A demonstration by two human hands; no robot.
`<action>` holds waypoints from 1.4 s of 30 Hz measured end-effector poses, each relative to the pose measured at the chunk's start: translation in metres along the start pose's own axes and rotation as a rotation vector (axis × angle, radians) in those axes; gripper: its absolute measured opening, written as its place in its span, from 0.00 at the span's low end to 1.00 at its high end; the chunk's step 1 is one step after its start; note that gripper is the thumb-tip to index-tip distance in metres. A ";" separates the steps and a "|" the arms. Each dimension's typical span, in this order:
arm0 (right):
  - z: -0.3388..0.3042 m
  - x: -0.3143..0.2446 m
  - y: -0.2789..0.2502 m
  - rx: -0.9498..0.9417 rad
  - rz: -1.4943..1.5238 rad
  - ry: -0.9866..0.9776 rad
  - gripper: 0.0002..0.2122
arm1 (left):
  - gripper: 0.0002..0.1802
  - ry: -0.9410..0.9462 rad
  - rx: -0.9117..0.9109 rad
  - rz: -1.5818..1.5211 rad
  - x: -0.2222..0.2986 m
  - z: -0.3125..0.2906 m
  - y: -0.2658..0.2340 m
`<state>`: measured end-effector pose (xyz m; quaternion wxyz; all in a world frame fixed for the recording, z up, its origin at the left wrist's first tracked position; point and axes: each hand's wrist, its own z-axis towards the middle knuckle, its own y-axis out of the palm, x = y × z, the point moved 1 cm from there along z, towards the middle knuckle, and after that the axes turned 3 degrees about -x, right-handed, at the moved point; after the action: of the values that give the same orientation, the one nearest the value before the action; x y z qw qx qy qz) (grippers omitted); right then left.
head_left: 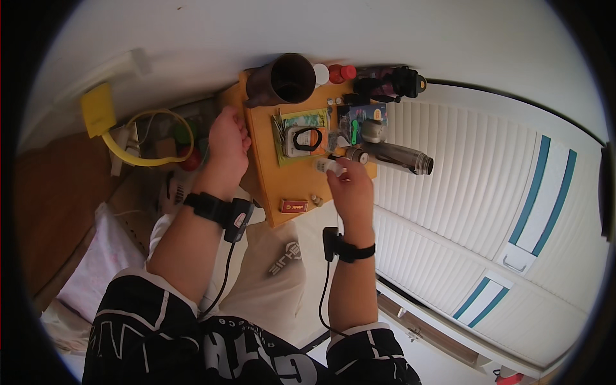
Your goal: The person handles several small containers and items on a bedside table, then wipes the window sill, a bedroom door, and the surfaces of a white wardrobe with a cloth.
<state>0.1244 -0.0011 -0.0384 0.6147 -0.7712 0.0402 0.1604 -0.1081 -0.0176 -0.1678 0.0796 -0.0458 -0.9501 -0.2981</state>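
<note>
My right hand (351,189) reaches over the right side of a small orange-brown table (269,183). Its thumb and fingers pinch a small white translucent bottle (326,166). Just beyond it lie a short metal-and-dark cylinder (355,155) and a dark steel thermos body (401,158) on its side. At the table's left edge is my left hand (229,146), its fingers loosely curled and nothing showing in them. In the middle, a black band (308,138) rests on a white-and-orange case, over a yellow-green packet (314,119). A red matchbox (293,206) sits near the front corner.
At the back of the table stand a dark cylindrical cup (292,80), a red-capped bottle (341,73) and a dark bottle (391,83). A green spoon-like piece (354,131) lies near a metal cup (373,131). White slatted doors (462,167) flank the right; a yellow strap (131,157) hangs left.
</note>
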 end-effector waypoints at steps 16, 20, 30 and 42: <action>0.190 -0.041 -0.011 0.067 -0.143 -0.187 0.18 | 0.14 -0.008 0.062 0.023 0.009 0.000 0.006; 0.193 -0.045 -0.002 0.023 -0.073 -0.265 0.18 | 0.14 0.005 0.046 0.042 0.007 0.006 -0.001; 0.056 0.015 -0.036 0.141 0.018 0.019 0.12 | 0.15 -0.008 0.018 0.007 0.003 0.006 -0.002; 0.038 -0.025 -0.030 0.229 0.019 0.075 0.15 | 0.10 0.258 0.009 0.390 -0.022 0.015 -0.018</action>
<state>0.1006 0.0394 -0.0103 0.6953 -0.7010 0.0884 0.1316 -0.0903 -0.0246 -0.1942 0.2566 -0.1898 -0.9065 -0.2764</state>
